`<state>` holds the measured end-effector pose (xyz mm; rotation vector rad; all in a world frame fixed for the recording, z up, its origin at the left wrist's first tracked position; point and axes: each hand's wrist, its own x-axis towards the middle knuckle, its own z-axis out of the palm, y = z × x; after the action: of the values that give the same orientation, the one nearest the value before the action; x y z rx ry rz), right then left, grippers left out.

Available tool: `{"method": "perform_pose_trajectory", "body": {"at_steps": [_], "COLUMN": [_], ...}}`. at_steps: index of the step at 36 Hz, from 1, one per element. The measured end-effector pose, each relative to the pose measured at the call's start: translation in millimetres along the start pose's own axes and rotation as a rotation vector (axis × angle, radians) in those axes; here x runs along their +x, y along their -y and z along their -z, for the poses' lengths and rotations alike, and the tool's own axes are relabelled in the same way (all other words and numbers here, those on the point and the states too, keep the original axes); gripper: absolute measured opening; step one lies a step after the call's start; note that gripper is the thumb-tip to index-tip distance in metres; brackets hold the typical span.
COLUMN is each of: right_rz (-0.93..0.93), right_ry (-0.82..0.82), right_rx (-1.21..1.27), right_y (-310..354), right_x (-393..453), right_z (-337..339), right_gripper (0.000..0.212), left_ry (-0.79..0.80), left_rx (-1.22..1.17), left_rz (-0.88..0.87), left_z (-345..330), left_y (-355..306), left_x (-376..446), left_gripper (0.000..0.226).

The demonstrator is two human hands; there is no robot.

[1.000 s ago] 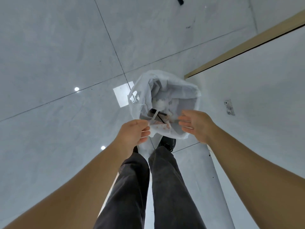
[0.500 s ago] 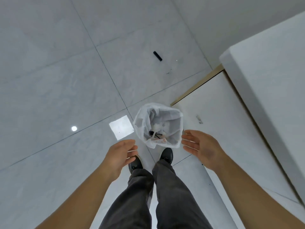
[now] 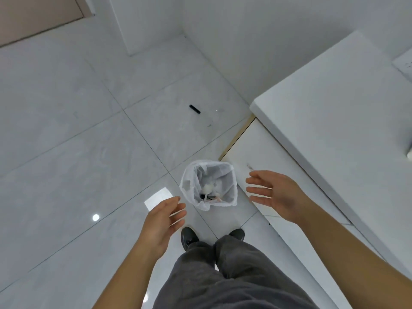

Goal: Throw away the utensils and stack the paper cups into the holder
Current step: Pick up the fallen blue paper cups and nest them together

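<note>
Two empty hands [image 3: 223, 210] flanking bin [image 3: 231, 175], utensils [image 3: 208, 195] inside

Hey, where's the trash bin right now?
In the head view the trash bin stands on the floor just ahead of the person's shoes, between the two open hands, beside the white cabinet on the right.

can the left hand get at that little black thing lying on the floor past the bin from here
Probably not from this stance: the left hand hangs open near the bin, and the black object lies well beyond it. Nothing blocks the floor between.
</note>
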<state>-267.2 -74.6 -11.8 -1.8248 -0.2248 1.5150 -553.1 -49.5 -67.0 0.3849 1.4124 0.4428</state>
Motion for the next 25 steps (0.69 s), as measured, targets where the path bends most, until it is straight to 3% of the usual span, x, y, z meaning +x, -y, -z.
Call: {"method": "perform_pose_trajectory", "body": {"at_steps": [15, 25], "right_rz": [0.192, 0.309], "right_ry": [0.001, -0.068], "right_rx": [0.134, 0.232], "right_y": [44.5, 52.5], "right_x": [-46.3, -78.1], "right_z": [45.8, 139.9], "right_gripper": [0.022, 0.024], "left_ry": [0.156, 0.266], "left_rx": [0.056, 0.155], "left_rz": [-0.182, -0.278], "left_z": [-58.7, -157.4], "left_y": [-75.1, -80.7], "left_x": [-29.4, -61.5], "left_gripper": [0.015, 0.018]}}
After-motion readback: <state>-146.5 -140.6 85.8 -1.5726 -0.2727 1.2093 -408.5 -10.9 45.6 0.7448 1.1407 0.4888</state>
